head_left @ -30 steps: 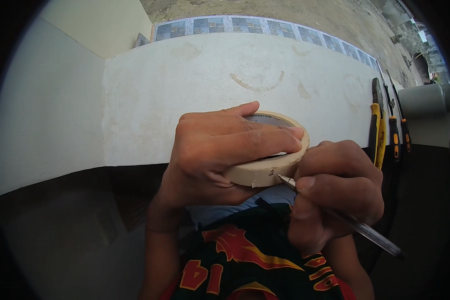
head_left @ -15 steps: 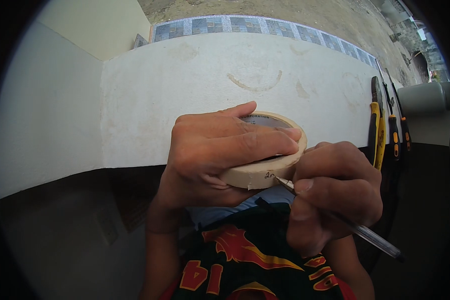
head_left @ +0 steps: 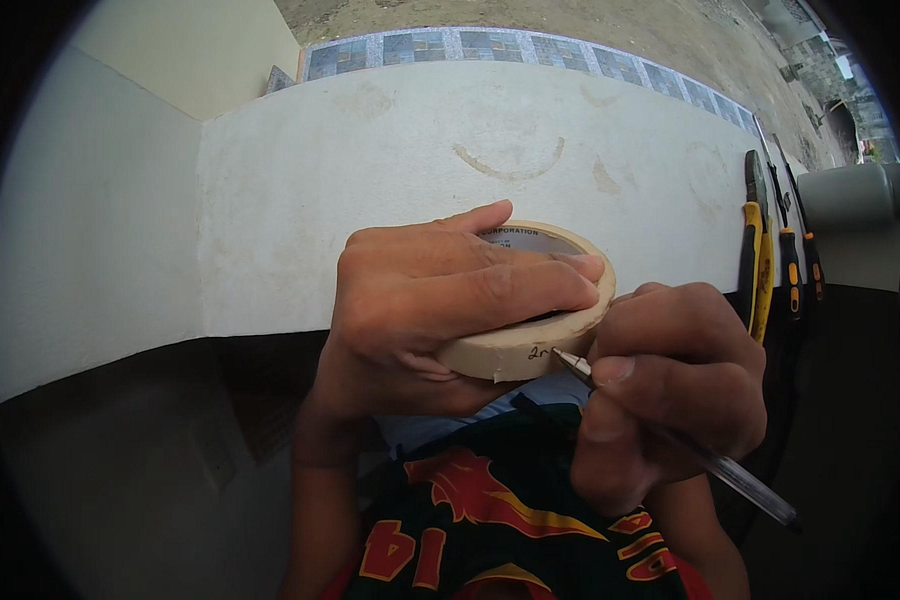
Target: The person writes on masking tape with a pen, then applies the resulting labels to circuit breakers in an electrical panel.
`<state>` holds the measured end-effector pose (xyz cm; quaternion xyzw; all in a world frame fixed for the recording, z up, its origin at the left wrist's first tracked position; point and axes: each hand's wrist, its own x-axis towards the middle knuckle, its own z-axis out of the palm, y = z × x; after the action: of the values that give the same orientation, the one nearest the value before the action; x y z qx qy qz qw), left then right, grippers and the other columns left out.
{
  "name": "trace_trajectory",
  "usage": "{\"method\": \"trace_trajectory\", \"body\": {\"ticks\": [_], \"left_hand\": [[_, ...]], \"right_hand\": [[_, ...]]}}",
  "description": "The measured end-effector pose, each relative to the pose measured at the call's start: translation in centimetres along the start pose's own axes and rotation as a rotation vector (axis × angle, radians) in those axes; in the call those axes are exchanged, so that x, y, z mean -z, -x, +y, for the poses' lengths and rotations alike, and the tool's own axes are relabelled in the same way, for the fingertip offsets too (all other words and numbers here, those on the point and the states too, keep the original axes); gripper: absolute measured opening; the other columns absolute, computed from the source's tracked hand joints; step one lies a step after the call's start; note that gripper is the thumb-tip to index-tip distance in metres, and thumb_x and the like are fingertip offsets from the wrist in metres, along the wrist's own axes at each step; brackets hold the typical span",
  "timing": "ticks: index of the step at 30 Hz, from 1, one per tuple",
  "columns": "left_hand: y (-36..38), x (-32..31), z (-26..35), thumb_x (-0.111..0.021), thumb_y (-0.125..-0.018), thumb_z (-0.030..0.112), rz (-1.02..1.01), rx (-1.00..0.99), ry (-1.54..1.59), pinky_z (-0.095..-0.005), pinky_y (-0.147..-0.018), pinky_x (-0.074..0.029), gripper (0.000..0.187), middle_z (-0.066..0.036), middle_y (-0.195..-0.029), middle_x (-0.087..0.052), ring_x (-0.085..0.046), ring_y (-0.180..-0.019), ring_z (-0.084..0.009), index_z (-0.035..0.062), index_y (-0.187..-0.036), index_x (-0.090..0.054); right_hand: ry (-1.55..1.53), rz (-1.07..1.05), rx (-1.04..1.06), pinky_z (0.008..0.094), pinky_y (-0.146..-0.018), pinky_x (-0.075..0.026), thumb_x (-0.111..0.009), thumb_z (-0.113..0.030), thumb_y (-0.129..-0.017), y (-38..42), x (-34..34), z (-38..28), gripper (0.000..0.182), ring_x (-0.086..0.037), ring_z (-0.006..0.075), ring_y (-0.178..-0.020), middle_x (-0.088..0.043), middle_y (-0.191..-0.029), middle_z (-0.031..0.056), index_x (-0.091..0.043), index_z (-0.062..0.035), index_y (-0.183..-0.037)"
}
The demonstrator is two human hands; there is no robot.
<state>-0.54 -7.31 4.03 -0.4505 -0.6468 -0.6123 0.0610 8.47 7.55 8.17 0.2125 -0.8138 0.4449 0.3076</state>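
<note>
A roll of cream masking tape (head_left: 510,357) lies tilted in my left hand (head_left: 440,300), whose fingers reach over its top and whose thumb side presses on its rim. Dark handwriting that looks like "2n" marks the outer face of the roll. Pinched in my right hand (head_left: 675,385) is a clear pen (head_left: 740,485), its metal tip touching the tape beside the writing. The loose end of the tape shows as a torn edge below the roll.
A white ledge (head_left: 400,140) with brown stains runs behind my hands. Yellow-handled pliers (head_left: 756,240) and two screwdrivers (head_left: 790,265) lie at its right end, near a grey-green cylinder (head_left: 850,195). Blue tiles (head_left: 490,47) edge the far side.
The pen tip has shifted very slightly right along the tape, and the dark mark by the tip looks a little longer. Both hands keep nearly the same pose.
</note>
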Motion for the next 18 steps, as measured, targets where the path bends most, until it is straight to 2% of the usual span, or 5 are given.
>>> {"method": "trace_trajectory", "body": {"ticks": [7, 18], "left_hand": [[0.04, -0.02, -0.07, -0.084, -0.072, 0.032, -0.007, -0.009, -0.017, -0.0531, -0.091, -0.054, 0.029, -0.013, -0.084, -0.076, -0.075, -0.082, -0.0273, 0.0074, -0.085, -0.075], [-0.05, 0.18, 0.01, -0.083, -0.072, 0.030, -0.029, -0.014, -0.023, -0.0528, -0.090, -0.055, 0.028, -0.012, -0.084, -0.076, -0.075, -0.081, -0.0271, 0.0075, -0.085, -0.076]], "right_hand": [[-0.015, -0.004, -0.003, 0.0253, -0.048, -0.040, -0.063, -0.014, -0.086, 0.12, 0.15, 0.08, 0.017, -0.048, 0.0118, -0.058, -0.057, -0.076, 0.0111, -0.056, -0.0042, -0.098], [-0.039, -0.042, 0.016, 0.0248, -0.046, -0.039, -0.063, -0.013, -0.085, 0.12, 0.26, 0.26, 0.016, -0.047, 0.0111, -0.056, -0.057, -0.076, 0.0122, -0.056, -0.0042, -0.097]]}}
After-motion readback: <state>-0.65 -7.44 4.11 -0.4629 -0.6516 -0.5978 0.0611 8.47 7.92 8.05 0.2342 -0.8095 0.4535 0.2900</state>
